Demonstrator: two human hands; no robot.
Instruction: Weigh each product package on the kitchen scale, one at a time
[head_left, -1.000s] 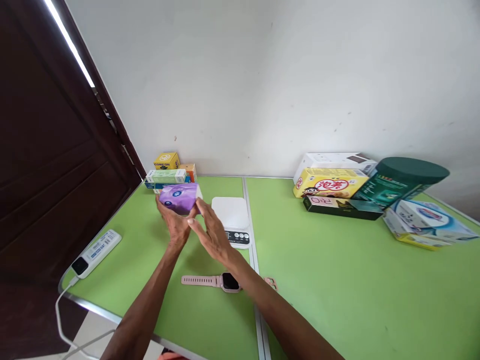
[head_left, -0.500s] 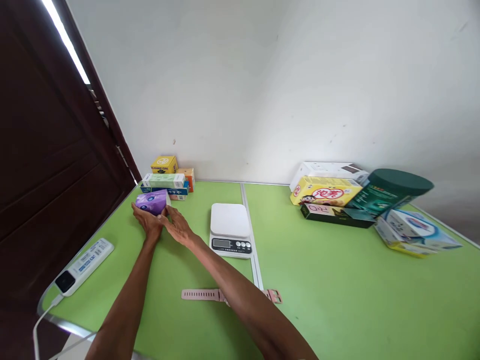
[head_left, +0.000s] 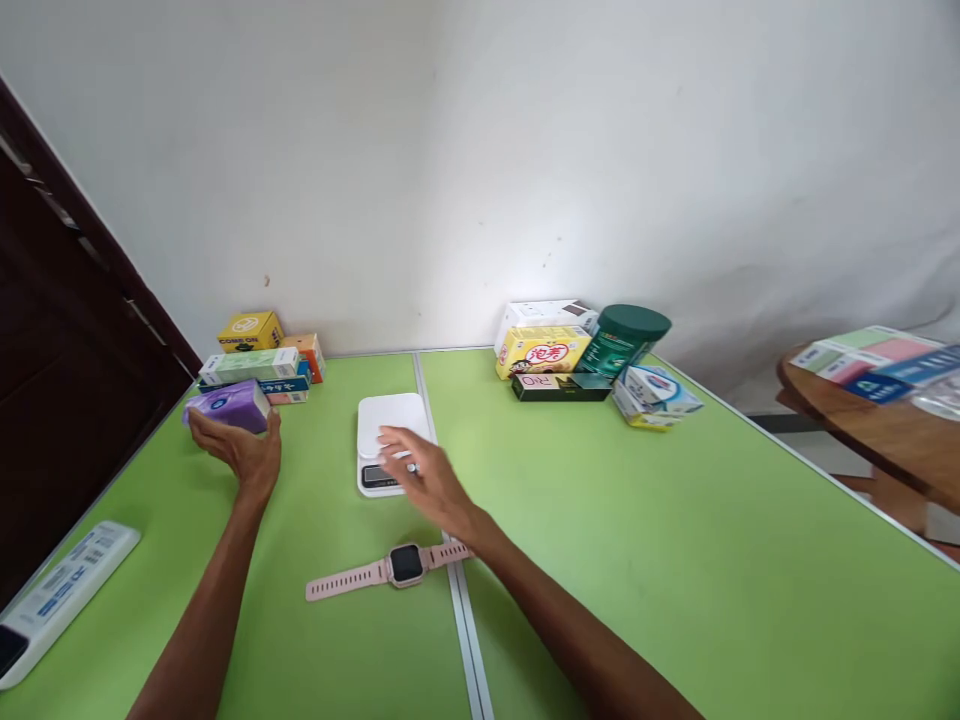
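Your single head-worn camera looks forward and down over the green flat-topped table (head_left: 675,560) toward the plain white wall (head_left: 465,170).

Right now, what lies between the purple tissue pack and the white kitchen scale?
The head view shows the left hand, its thumb beside the purple tissue pack, then bare green tabletop up to the white kitchen scale.
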